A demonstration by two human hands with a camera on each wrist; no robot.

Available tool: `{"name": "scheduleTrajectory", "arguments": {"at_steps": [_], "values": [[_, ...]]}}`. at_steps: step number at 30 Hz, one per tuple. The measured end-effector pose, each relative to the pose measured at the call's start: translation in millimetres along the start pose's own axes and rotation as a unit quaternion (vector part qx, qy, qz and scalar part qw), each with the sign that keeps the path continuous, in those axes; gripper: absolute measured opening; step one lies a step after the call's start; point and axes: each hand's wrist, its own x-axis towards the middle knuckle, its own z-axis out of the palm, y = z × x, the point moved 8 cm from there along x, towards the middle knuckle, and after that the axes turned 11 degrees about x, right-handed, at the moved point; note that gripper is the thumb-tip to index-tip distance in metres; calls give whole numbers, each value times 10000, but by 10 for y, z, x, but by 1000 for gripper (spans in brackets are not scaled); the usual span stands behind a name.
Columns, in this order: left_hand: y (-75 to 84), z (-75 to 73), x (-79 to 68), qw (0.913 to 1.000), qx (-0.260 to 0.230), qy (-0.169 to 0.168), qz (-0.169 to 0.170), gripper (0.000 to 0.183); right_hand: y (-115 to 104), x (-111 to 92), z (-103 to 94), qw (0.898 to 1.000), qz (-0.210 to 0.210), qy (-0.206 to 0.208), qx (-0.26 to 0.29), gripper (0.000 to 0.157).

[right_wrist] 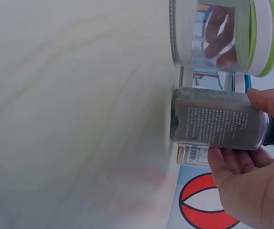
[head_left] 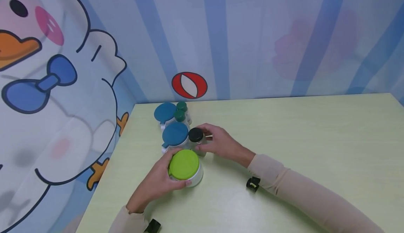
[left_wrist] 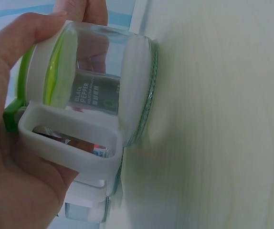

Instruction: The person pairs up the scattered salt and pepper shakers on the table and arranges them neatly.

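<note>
My left hand grips a round glass jar with a bright green lid and a white handle. The thumb and fingers lie round its lid end. With thumb and fingers my right hand holds a black pepper bottle, which has a black cap and a grey label. The bottle is upright at the table, just behind the green-lidded jar. Next to the bottle, on its left, stands a jar with a blue lid; its lower part is partly hidden by my left hand and the green-lidded jar.
Farther back are another blue-lidded jar and two small bottles with dark green caps. The pale wooden table meets a striped wall at the back. A big cartoon duck covers the left wall.
</note>
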Motion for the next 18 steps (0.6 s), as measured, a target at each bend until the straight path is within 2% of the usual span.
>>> {"name": "scheduleTrajectory", "arguments": {"at_steps": [9,18], "values": [[8,0,0,9999,67,89,-15,96,8,-18,-12,9994,44,96,-332,53],[-9,35,6,9997,-151,-39,-213,100,-44,-30,-15,9988,-76,79,-474,52]]}}
